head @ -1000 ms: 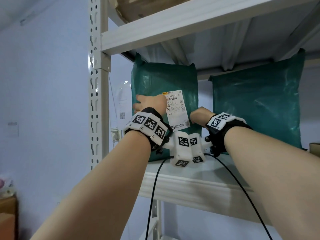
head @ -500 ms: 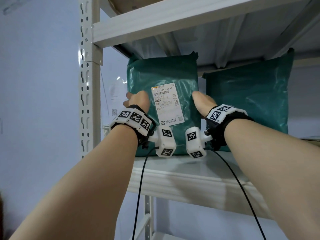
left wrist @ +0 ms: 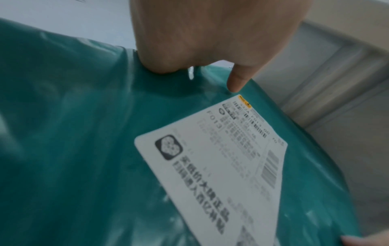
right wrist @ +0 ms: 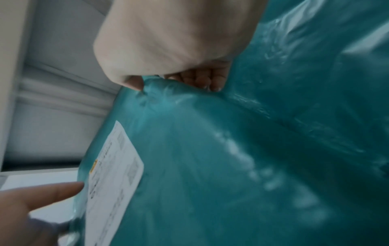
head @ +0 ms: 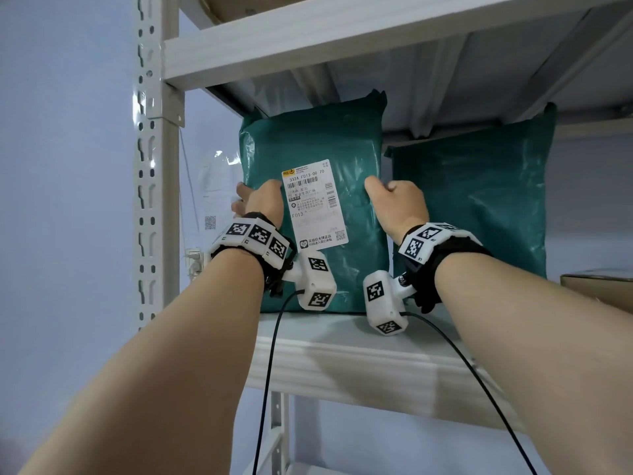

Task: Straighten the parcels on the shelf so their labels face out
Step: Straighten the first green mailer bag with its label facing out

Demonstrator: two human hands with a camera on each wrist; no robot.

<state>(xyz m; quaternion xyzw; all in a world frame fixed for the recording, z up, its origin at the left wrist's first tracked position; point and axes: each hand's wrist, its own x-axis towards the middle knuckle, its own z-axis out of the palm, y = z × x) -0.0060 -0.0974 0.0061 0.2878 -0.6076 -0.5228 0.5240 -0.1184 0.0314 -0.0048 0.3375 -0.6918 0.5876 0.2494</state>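
Left hand point(head: 262, 200) grips left edge of green parcel point(head: 346, 145), fingers wrapped round behind, thumb on front face. Right hand point(head: 397, 202) clasps same parcel's right edge, thumb in front, fingers curled behind into gap. Between hands: white shipping label point(head: 315, 205) on front face, turned outward, slightly tilted. Parcel stands upright on shelf board point(head: 342, 351) below wrists. Just right of right hand: second green parcel point(head: 479, 197), upright, no label on visible face. Left of left hand: perforated upright post point(head: 154, 200).

Open shelf board point(head: 342, 341) lies before the labelled parcel point(head: 342, 138). A second parcel point(head: 479, 200) stands just right of it; the upright post point(head: 154, 200) stands left, with a gap between.
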